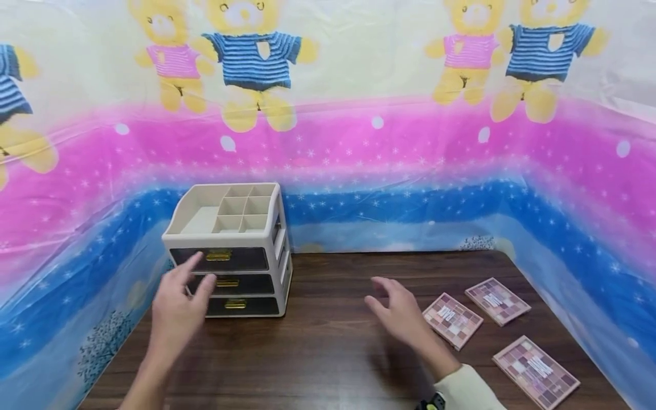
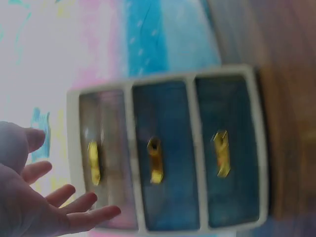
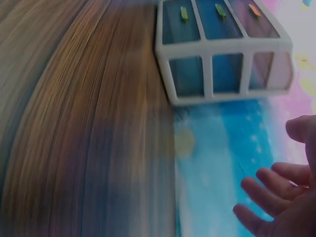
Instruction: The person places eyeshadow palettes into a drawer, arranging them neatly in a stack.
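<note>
A white drawer organizer point(image 1: 220, 233) with dark drawers and gold handles stands at the back left of the table, its drawers closed. My left hand point(image 1: 179, 302) hovers in front of it, thumb and fingers spread, holding nothing. In the left wrist view the organizer's front point(image 2: 163, 158) lies just beyond the left fingers point(image 2: 94, 217). Over the table right of the organizer, my right hand point(image 1: 402, 313) is held in the air with loosely bent fingers and nothing in them. Nearest to it lies an eyeshadow palette point(image 1: 453, 320), partly behind the wrist.
Two more palettes lie at the right, one farther back point(image 1: 497, 300) and one nearer point(image 1: 536, 371). The organizer's top has an open tray with small compartments point(image 1: 243, 208). A printed bear curtain point(image 1: 338, 142) surrounds the dark wooden table point(image 1: 328, 336) at back and sides.
</note>
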Available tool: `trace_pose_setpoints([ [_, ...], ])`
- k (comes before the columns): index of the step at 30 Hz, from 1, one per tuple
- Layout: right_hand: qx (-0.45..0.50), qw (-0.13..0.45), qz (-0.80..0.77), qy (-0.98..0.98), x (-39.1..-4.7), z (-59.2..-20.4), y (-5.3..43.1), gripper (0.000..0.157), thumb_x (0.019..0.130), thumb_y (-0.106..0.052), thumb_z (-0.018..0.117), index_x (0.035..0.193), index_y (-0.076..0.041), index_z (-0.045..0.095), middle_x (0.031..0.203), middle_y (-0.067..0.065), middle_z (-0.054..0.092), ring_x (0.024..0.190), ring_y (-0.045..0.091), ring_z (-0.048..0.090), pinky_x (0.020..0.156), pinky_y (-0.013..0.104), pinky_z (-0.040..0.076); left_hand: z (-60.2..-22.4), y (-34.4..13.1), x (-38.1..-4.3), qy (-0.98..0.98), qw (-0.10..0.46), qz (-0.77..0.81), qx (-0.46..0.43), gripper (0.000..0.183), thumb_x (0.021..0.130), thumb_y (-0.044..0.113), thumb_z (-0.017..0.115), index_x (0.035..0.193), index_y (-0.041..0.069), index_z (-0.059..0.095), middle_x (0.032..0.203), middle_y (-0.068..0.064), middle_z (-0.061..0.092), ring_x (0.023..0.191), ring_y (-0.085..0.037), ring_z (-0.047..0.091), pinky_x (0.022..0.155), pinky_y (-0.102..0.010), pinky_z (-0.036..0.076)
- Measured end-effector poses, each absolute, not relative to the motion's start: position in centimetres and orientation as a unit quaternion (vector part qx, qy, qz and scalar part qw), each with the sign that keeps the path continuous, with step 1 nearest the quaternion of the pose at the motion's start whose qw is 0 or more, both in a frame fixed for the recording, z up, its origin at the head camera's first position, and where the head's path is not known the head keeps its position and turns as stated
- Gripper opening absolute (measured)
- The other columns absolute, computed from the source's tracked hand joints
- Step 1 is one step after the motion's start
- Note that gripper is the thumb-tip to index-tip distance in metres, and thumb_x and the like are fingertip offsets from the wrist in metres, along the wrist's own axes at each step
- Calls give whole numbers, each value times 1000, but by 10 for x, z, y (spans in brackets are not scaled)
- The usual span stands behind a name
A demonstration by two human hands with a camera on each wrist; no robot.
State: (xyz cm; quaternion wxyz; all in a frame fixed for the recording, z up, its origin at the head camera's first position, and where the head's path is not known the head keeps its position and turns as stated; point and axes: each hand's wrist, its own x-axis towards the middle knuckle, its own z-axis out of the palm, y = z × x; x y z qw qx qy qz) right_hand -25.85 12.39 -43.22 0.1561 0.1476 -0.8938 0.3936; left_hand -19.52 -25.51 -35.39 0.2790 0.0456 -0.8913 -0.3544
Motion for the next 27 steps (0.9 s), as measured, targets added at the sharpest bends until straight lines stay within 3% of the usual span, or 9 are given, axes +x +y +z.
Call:
trace_pose_setpoints([
  [3, 157, 129, 457, -866, -267, -433, 96, 38, 95, -19, 72, 130, -5, 65, 115, 11, 72, 107, 26, 69, 96, 44, 61, -342, -275, -201, -868, 297, -387, 92, 51, 103, 31, 59, 153, 20, 49, 146, -25, 52, 126, -44, 59, 107, -64, 46],
  [8, 170, 83, 506, -841, -279, -431, 54, 32, 99, -24, 67, 128, -11, 66, 116, 7, 72, 107, 22, 68, 93, 42, 60, -329, -301, -215, -842, 285, -434, 147, 51, 106, 38, 50, 156, 28, 43, 156, -15, 47, 137, -39, 54, 113, -61, 45],
  [15, 171, 48, 544, -820, -294, -422, 6, 32, 101, -25, 64, 129, -10, 66, 117, 6, 71, 108, 24, 67, 93, 41, 59, -318, -313, -242, -810, 232, -507, 180, 54, 106, 47, 43, 159, 35, 35, 164, -7, 38, 148, -32, 42, 118, -58, 42],
  [20, 152, 33, 566, -810, -301, -422, -28, 36, 100, -30, 65, 131, -11, 65, 123, 9, 71, 113, 23, 67, 98, 41, 59, -319, -316, -261, -770, 199, -571, 204, 53, 106, 47, 43, 158, 37, 36, 165, -7, 37, 147, -26, 42, 121, -46, 42],
  [24, 150, 41, 569, -808, -303, -424, -50, 36, 99, -27, 66, 131, -11, 66, 123, 9, 72, 113, 21, 69, 98, 37, 60, -325, -317, -269, -720, 208, -625, 221, 49, 105, 43, 50, 153, 33, 47, 156, -6, 49, 122, -14, 59, 96, -23, 57],
  [27, 136, 63, 559, -816, -304, -424, -60, 28, 98, -26, 67, 123, -13, 69, 112, 3, 75, 103, 16, 70, 91, 31, 61, -327, -317, -273, -697, 232, -641, 224, 45, 103, 38, 56, 148, 28, 55, 134, -1, 60, 95, -2, 59, 67, -9, 54],
])
